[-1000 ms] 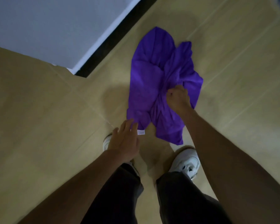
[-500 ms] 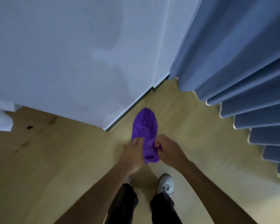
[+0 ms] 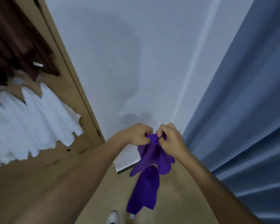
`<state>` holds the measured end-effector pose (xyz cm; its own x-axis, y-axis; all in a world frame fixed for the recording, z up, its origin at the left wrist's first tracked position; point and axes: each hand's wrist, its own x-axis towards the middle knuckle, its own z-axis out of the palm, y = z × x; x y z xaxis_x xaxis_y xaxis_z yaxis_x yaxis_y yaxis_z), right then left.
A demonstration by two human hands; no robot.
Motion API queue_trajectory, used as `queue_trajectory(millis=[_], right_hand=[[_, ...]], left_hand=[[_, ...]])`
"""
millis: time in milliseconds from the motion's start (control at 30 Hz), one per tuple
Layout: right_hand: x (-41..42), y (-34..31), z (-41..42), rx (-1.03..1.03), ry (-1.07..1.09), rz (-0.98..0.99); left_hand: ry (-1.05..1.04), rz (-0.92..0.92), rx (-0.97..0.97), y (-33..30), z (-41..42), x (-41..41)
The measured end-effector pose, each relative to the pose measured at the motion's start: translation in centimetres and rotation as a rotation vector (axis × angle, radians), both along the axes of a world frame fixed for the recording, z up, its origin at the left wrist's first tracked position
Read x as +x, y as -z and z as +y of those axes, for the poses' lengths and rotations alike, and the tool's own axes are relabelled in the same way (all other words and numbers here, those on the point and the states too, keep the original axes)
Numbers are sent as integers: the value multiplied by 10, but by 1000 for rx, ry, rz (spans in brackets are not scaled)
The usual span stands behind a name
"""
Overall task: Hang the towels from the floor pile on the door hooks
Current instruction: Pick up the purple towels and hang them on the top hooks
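Note:
A purple towel (image 3: pixel 148 178) hangs in the air in front of me, bunched at its top edge. My left hand (image 3: pixel 137 134) and my right hand (image 3: pixel 170 138) both pinch that top edge close together, and the rest of the cloth drapes down toward the floor. On the wooden door (image 3: pixel 68 88) at the left hang a white towel (image 3: pixel 27 120) and above it a dark brown towel (image 3: pixel 14 46). The hooks themselves are hidden behind the hung cloth.
A pale wall (image 3: pixel 136 62) stands straight ahead. Blue curtains (image 3: pixel 249 110) fill the right side. Wooden floor (image 3: pixel 176 199) lies below, with my white shoe (image 3: pixel 113 218) at the bottom edge.
The purple towel has come up off the floor and now hangs from both hands. My view has risen from the floor to the wall and door.

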<state>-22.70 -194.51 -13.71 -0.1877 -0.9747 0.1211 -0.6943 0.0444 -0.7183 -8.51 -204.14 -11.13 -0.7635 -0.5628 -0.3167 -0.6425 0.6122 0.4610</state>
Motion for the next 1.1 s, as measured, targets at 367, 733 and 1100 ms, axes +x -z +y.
queue_trajectory(millis=[367,733,1100], right_hand=[[88,-144,-36,-294,-222,18],[226,-218,-76,-495,-181,-76],[429,-207,-71,-164,-783,-86]], left_hand=[[-381,243,-273,-112,24,115],[-707,258,-223,-131,59,329],[-699,319,-451,-214,64,445]])
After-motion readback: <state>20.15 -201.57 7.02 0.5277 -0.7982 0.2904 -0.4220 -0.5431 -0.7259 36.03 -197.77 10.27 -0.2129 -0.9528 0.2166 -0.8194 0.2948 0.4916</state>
